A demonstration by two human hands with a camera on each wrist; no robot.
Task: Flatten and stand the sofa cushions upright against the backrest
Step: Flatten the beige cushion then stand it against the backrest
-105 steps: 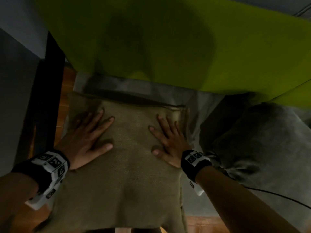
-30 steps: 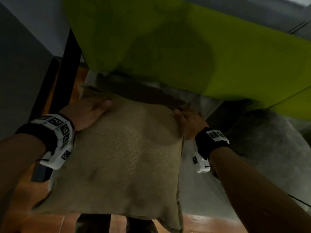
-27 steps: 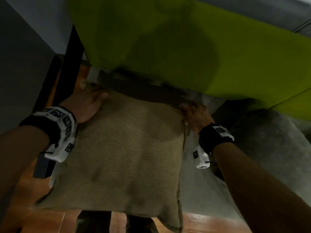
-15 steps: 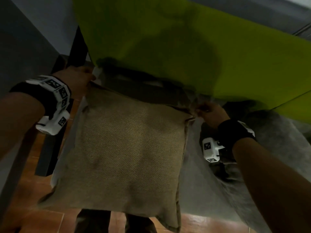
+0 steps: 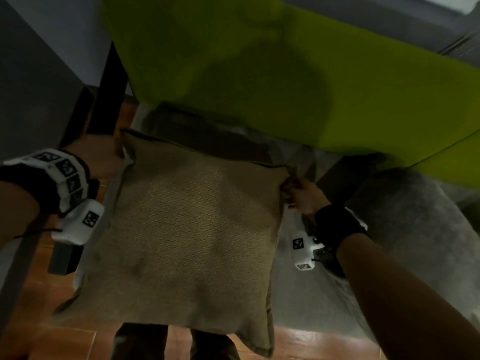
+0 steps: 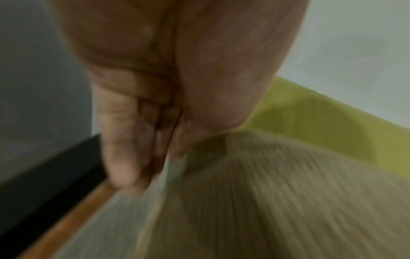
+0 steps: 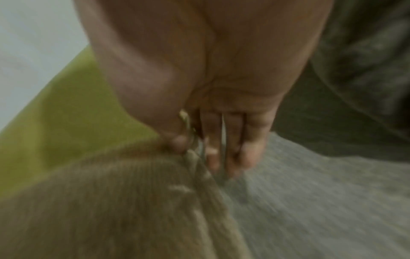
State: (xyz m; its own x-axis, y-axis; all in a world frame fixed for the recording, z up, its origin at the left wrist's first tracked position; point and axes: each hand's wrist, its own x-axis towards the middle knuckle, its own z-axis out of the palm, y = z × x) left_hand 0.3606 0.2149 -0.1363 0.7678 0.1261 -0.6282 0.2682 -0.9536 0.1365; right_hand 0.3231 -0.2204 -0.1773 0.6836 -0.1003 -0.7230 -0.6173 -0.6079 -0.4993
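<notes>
A tan woven cushion (image 5: 187, 224) hangs lifted off the grey sofa seat (image 5: 298, 294), its top edge toward the lime-green backrest (image 5: 285, 74). My left hand (image 5: 104, 159) grips its top left corner; in the left wrist view the left hand (image 6: 155, 136) pinches the tan cushion (image 6: 277, 201) between thumb and fingers. My right hand (image 5: 298, 193) pinches the top right corner. The right wrist view shows the right hand (image 7: 195, 140) clamped on the seam of the cushion (image 7: 99, 210). Its lower right corner droops past the seat's front edge.
A grey cushion (image 5: 405, 229) lies on the seat to the right. A black frame post (image 5: 109, 94) stands at the sofa's left end beside a grey wall (image 5: 31, 87). Wooden floor (image 5: 39, 339) shows below, with my legs (image 5: 140, 341) in front of the seat.
Both hands went from pressing flat on the cushion to gripping its top corners. They have raised that edge up and toward the backrest, spreading apart.
</notes>
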